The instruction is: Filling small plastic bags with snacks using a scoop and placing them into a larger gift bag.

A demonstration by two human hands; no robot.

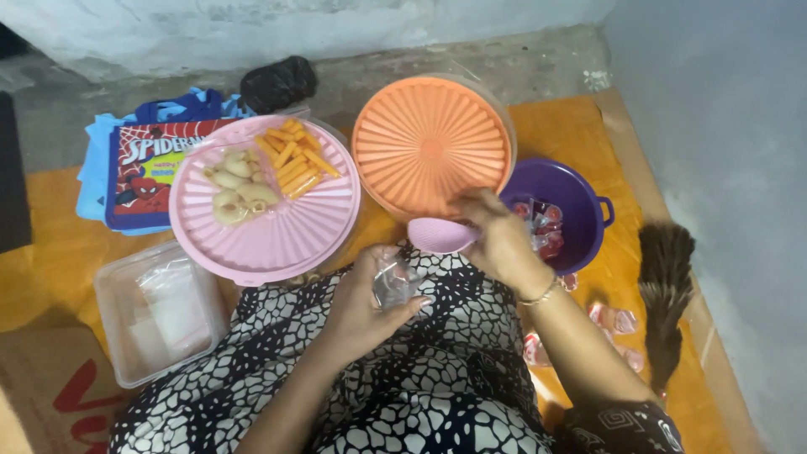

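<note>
My left hand point(370, 294) is closed around a small clear plastic bag point(393, 282) above my lap. My right hand point(498, 235) grips a pink plastic scoop point(437, 235), its bowl pointing left, just in front of the ribbed orange lid point(430, 143). To the left lies a pink ribbed lid point(277, 231) with orange stick snacks point(296, 158) and pale curled crackers point(235, 189) on top. A purple bowl point(572, 189) to the right of my right hand holds small red and clear packets point(545, 229).
A clear plastic box point(113, 332) with plastic bags inside sits at lower left. A blue printed cloth bag point(139, 172) and a black plastic bag point(277, 82) lie behind the pink lid. A brown brush point(666, 286) and loose packets point(612, 318) lie on the orange mat at right.
</note>
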